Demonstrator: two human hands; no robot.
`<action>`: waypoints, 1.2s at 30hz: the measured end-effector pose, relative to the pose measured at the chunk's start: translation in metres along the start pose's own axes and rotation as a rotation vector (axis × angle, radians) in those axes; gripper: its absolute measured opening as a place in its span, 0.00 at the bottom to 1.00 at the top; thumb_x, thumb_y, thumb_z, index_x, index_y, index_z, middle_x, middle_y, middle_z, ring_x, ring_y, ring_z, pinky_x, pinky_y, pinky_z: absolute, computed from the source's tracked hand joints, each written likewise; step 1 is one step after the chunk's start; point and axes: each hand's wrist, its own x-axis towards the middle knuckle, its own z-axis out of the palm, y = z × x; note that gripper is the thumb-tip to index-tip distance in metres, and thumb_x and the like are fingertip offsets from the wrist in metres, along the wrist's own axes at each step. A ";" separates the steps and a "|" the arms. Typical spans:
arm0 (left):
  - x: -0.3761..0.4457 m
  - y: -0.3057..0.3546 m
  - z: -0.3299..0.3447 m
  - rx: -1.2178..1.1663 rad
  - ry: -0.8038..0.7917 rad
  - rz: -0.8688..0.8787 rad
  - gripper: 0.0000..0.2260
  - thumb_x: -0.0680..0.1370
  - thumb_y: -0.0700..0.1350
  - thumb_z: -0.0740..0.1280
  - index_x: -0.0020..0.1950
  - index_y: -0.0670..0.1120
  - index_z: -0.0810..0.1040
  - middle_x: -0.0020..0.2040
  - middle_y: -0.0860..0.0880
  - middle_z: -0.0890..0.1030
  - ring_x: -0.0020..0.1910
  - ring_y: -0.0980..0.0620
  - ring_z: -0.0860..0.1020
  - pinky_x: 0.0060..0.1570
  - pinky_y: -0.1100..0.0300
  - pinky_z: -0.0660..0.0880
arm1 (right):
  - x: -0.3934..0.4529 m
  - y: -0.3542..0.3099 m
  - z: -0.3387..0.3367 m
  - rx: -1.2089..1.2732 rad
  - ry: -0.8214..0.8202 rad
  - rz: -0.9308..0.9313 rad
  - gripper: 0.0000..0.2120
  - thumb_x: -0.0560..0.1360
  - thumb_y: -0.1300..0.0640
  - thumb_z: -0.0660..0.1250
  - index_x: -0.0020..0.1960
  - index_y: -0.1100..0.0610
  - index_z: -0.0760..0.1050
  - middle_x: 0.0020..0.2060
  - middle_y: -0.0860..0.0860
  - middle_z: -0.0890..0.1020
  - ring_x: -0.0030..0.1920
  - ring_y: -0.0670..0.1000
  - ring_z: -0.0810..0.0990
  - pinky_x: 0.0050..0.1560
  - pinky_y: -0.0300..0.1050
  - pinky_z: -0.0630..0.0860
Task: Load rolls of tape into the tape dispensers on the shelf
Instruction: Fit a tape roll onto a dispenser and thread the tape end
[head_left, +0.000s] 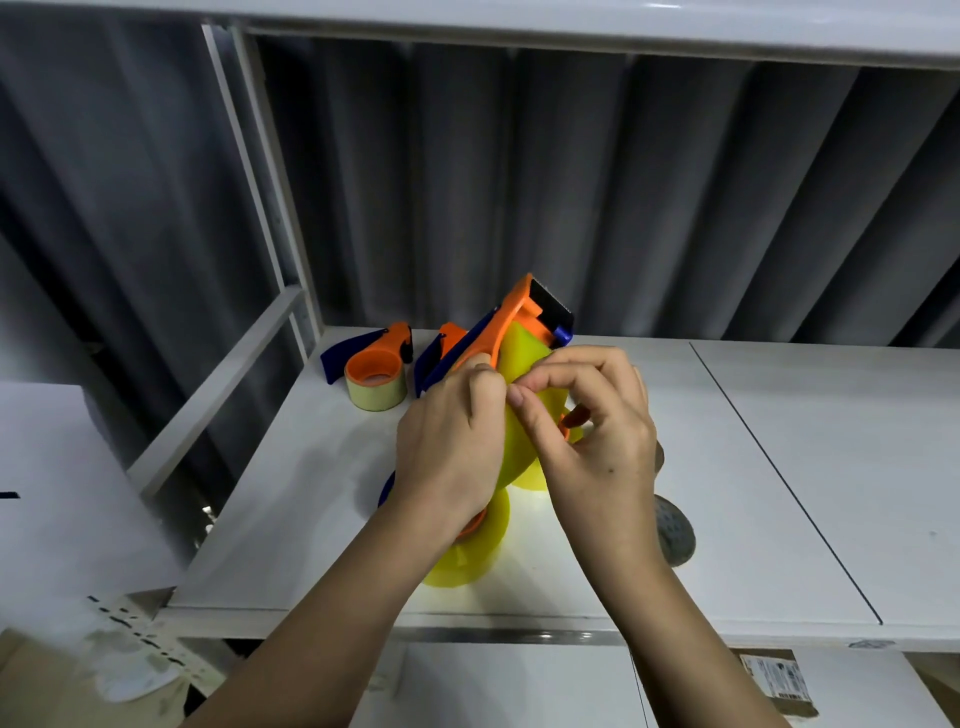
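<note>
Left hand (451, 441) is gripping the orange tape dispenser (511, 322) above the shelf (779, 467), steadying it | right hand (597, 436) is pinching the yellow tape (522, 358), likely threading it toward the cutter.

A dark pleated curtain (571, 197) hangs behind; a labelled cardboard box (779, 686) sits lower right.

White shelf (779, 467) of two boards joined along a dark seam, bearing at its back left a loaded orange-and-blue dispenser (371, 364) with pale tape, beside it a second dispenser (441, 353), nearer the front edge yellow tape rolls (467, 556) and a grey roll (672, 530).
</note>
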 end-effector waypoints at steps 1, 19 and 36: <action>0.000 0.000 0.000 0.028 0.003 0.011 0.18 0.83 0.47 0.45 0.67 0.49 0.71 0.51 0.56 0.68 0.45 0.60 0.67 0.51 0.64 0.62 | 0.000 0.001 0.001 0.007 0.002 0.013 0.02 0.74 0.48 0.68 0.44 0.46 0.77 0.47 0.38 0.74 0.53 0.46 0.74 0.49 0.45 0.73; 0.011 -0.010 0.009 0.059 0.045 0.015 0.18 0.84 0.48 0.47 0.68 0.50 0.70 0.63 0.49 0.76 0.53 0.59 0.68 0.57 0.59 0.69 | -0.009 0.011 0.010 0.095 0.132 0.007 0.06 0.77 0.49 0.65 0.53 0.47 0.75 0.51 0.38 0.75 0.54 0.46 0.75 0.49 0.55 0.74; 0.005 -0.001 0.012 0.122 0.130 0.131 0.22 0.72 0.53 0.41 0.53 0.49 0.71 0.45 0.54 0.71 0.33 0.66 0.65 0.34 0.79 0.64 | -0.005 0.008 0.019 0.045 0.211 0.032 0.01 0.77 0.53 0.65 0.47 0.48 0.73 0.47 0.40 0.74 0.51 0.46 0.74 0.50 0.50 0.74</action>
